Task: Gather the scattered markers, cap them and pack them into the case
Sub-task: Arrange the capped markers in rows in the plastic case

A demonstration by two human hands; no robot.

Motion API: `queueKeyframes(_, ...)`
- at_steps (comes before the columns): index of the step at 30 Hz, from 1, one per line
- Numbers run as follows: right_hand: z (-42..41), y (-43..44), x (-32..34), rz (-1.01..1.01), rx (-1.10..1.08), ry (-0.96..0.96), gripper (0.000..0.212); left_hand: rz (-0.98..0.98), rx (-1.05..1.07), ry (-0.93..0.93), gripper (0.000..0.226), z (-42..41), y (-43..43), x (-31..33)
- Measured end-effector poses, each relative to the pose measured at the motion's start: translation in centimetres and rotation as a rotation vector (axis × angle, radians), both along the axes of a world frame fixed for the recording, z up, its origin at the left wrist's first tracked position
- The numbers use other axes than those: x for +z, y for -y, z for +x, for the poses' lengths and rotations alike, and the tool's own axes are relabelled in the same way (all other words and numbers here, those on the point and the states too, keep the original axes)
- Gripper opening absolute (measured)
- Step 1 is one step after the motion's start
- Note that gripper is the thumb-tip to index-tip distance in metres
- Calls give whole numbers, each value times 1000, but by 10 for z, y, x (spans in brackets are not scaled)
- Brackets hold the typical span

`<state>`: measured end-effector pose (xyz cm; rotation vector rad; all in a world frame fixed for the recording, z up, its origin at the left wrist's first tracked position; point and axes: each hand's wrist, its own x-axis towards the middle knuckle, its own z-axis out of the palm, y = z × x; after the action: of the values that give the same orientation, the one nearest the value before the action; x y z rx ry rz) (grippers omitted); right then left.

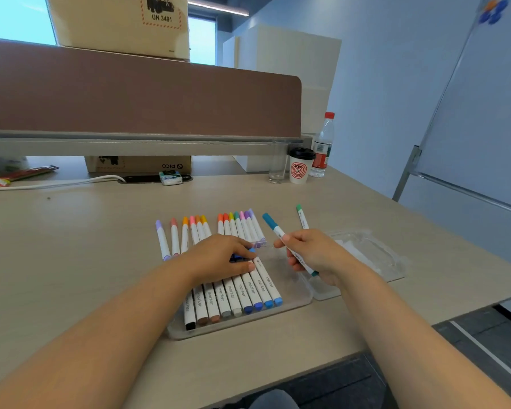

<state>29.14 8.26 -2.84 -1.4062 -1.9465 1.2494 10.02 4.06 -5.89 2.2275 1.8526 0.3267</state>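
Gripping teal marker (275, 228) in our right hand (313, 255), left hand (224, 255) flat on packed row (239, 293) in case (292, 287) on bench (101, 246); jamming it in w/ force could pop neighbours out.

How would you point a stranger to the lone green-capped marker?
Start at the clear plastic case before the person. Just beyond the right hand lies a green-capped marker; unlike the rowed markers to its left, it lies alone.

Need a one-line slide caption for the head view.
Right hand holds a teal-capped white marker while left hand rests on white markers in the clear plastic case.
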Motion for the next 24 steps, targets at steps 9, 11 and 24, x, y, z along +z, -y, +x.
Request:
queueKeyframes(9,-13,11,-2,149,33,213,25,21,15,60,39,-1,0,-1)
queueKeyframes(11,-19,12,-2,145,44,299,24,23,24,85,40,-2,0,-2)
queueKeyframes(24,-28,8,-6,184,61,456,8,54,15,82,40,-4,-1,-4)
